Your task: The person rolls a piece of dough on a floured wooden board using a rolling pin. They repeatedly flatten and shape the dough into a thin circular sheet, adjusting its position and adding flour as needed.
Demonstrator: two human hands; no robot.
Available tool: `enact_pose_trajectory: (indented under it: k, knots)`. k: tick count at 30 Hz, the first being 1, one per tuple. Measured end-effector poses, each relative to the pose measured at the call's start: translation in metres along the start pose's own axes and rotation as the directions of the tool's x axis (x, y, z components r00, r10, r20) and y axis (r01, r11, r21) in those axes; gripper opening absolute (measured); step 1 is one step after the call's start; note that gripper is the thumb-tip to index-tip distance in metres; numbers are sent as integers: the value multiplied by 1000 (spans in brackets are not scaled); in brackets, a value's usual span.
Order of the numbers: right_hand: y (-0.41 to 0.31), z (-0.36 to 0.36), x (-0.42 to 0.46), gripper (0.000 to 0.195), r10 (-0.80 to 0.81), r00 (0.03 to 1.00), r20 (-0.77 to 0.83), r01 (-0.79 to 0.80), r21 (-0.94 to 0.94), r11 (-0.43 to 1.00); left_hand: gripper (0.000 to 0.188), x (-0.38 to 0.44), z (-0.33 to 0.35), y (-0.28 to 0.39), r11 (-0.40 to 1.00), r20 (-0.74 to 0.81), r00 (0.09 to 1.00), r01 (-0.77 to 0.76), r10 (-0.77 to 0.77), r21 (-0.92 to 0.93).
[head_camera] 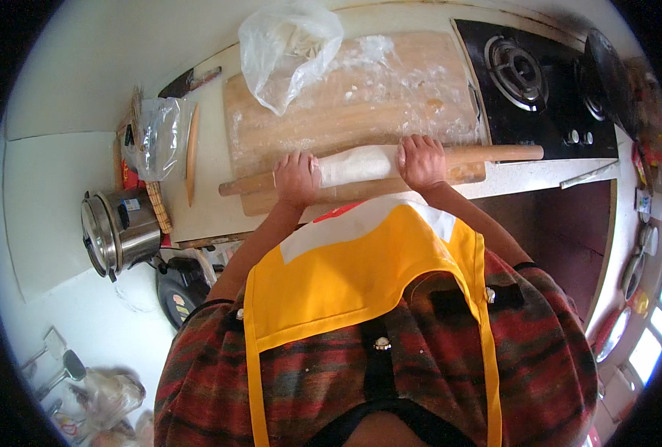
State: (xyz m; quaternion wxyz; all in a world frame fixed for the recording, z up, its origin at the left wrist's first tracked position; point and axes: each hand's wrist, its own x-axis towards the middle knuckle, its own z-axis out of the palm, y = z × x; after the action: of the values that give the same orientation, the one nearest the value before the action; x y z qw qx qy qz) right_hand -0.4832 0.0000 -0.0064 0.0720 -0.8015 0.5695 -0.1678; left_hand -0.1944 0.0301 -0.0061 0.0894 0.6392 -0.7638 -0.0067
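Observation:
A sheet of white dough (359,165) is wrapped around the middle of a long wooden rolling pin (496,153). My left hand (297,177) grips the roll at the left end of the dough, fingers curled over the top. At the dough's right end, my right hand (422,162) is closed over the pin in the same way. Beneath lies a floured wooden board (415,100), and the pin crosses its near edge, its right end reaching past the board. The undersides of both hands are hidden.
On the board's far left stands a clear plastic bag (289,56) with pale contents. A cleaver (188,81) and a thin tapered rolling pin (192,153) lie left of the board. A steel pot (124,226) sits farther left. The black gas stove (532,89) borders the board's right side.

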Motion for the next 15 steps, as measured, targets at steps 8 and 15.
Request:
enact_pose_trajectory:
  k: [8, 15]
  knots:
    - [6, 3, 55, 26, 21, 997, 71, -17, -53, 998, 27, 66, 4, -18, 980, -32, 987, 155, -160, -121]
    - [-3, 15, 28, 31, -54, 990, -131, 54, -5, 999, 23, 44, 12, -11, 998, -236, 971, -51, 39, -44]
